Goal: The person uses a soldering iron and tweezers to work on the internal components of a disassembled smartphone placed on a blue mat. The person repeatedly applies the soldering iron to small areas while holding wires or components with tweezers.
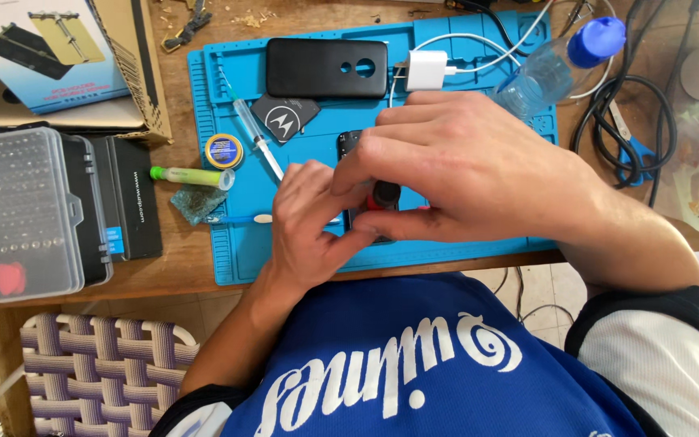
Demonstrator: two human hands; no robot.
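A dark phone (348, 143) lies on the blue work mat (236, 251), mostly hidden under my hands. My right hand (463, 170) reaches across it from the right, thumb and fingers pinching a small red and black tool (383, 197) upright over the phone. Pressed against the phone's left side, my left hand (311, 222) has its fingers curled around the edge and touching the right thumb. A black phone back cover (327, 68) rests at the mat's far edge, with a dark square plate (285, 118) just below it.
A clear syringe (256, 136), a round tin (224, 150), a green-capped tube (192, 176) and a cotton swab (240, 218) lie left of my hands. A screwdriver bit case (22, 214) sits far left. White charger (426, 70), plastic bottle (556, 65) and black cables (633, 121) are behind and right.
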